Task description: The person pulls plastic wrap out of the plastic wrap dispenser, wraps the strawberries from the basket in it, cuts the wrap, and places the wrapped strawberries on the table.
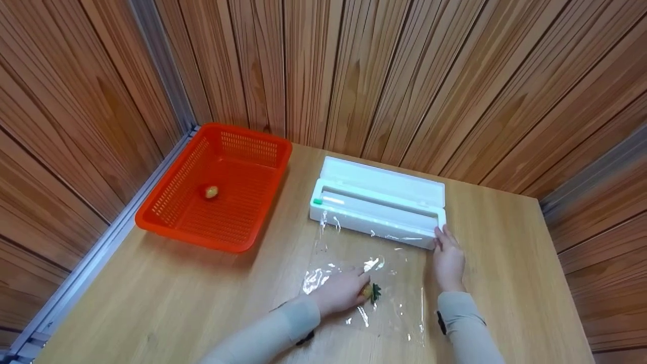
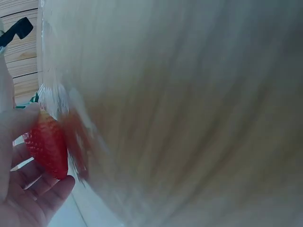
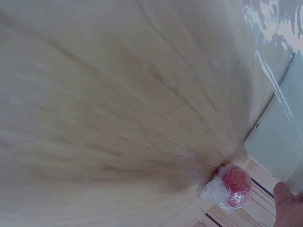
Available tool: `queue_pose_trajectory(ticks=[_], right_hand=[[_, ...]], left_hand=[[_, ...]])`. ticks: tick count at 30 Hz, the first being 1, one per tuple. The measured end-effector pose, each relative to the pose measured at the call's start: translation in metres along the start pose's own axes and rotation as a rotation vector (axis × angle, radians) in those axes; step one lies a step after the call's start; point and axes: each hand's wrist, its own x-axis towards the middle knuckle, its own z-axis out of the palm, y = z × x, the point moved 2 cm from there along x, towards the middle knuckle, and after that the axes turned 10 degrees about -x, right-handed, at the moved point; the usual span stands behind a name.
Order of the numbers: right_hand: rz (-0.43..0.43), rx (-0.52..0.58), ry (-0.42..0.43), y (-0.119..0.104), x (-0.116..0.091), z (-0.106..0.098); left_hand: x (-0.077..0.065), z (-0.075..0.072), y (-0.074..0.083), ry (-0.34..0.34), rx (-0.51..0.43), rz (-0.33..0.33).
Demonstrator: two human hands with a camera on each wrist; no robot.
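1. A red strawberry (image 2: pixel 47 146) sits in the L hand (image 1: pixel 341 290), fingers (image 2: pixel 56 193) clamped on it, thumb nr the leafy end, fingertips nr the tip.
2. Head view: the green leaf cap (image 1: pixel 375 293) points out of the grasp to the person's R; long axis looks approx. sideways, tip toward palm, exact tilt can't tell.
3. The fruit is over clear cling film (image 1: pixel 394 308) on the wooden worktop (image 1: pixel 510 258), in front of the white film dispenser box (image 1: pixel 374 231), lid up. Fruit-to-film contact: can't tell.
4. The R hand (image 1: pixel 449 263) is at the box's R front corner, fingers touching; squeezing or just resting, can't tell.
5. Key relation, as judged: L hand has the fruit; R hand is well apart, beyond the leaf cap, nr the box.
6. Also pictured: orange plastic basket (image 1: pixel 247 242) L of box w/ a small tan item (image 1: pixel 211 192); a film-wrapped red item (image 3: pixel 236 187), ID unclear, R-wrist view.
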Motion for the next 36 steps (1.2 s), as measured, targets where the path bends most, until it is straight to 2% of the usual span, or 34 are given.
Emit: queue_pose_trajectory(ticks=[4,9,11,14,15,17,18,21,23,25,28,30,33,36], right_hand=[[0.043,0.032,-0.053,0.002,0.001,-0.001],[0.167,0.171,-0.243,0.005,0.002,-0.005],[0.214,0.245,-0.261,0.006,0.002,-0.007],[0.197,0.286,-0.183,0.004,-0.004,-0.011],[0.149,0.281,-0.130,0.000,-0.009,-0.013],[-0.006,0.240,-0.040,-0.009,-0.021,-0.016],[-0.104,0.211,-0.006,-0.014,-0.029,-0.017],[-0.464,0.101,0.068,-0.030,-0.060,-0.019],[-0.659,0.032,0.020,-0.039,-0.083,-0.019],[-0.816,-0.038,-0.047,-0.045,-0.106,-0.019],[-0.947,-0.128,-0.167,-0.051,-0.134,-0.016],[-1.012,-0.186,-0.208,-0.054,-0.147,-0.014],[-1.106,-0.280,-0.216,-0.056,-0.158,-0.010],[-1.191,-0.369,-0.189,-0.057,-0.162,-0.006]], left_hand=[[0.001,0.004,0.000,-0.030,-0.021,-0.021],[0.000,0.005,0.001,-0.047,-0.085,-0.046],[0.000,0.004,0.001,-0.041,-0.093,-0.049],[0.000,0.004,0.001,-0.023,-0.086,-0.046],[0.000,0.004,0.000,-0.017,-0.077,-0.042],[-0.001,0.003,0.000,-0.008,-0.064,-0.038],[-0.001,0.003,0.000,-0.007,-0.068,-0.038],[-0.001,0.002,0.001,-0.005,-0.060,-0.033],[-0.001,0.001,0.002,0.000,-0.058,-0.030],[-0.001,0.001,0.002,0.007,-0.052,-0.020],[-0.001,0.000,0.002,0.012,-0.069,-0.015],[-0.001,0.000,0.001,0.014,-0.088,-0.016],[-0.002,0.001,0.001,0.021,-0.098,-0.014],[-0.002,0.002,0.001,0.034,-0.060,-0.002]])
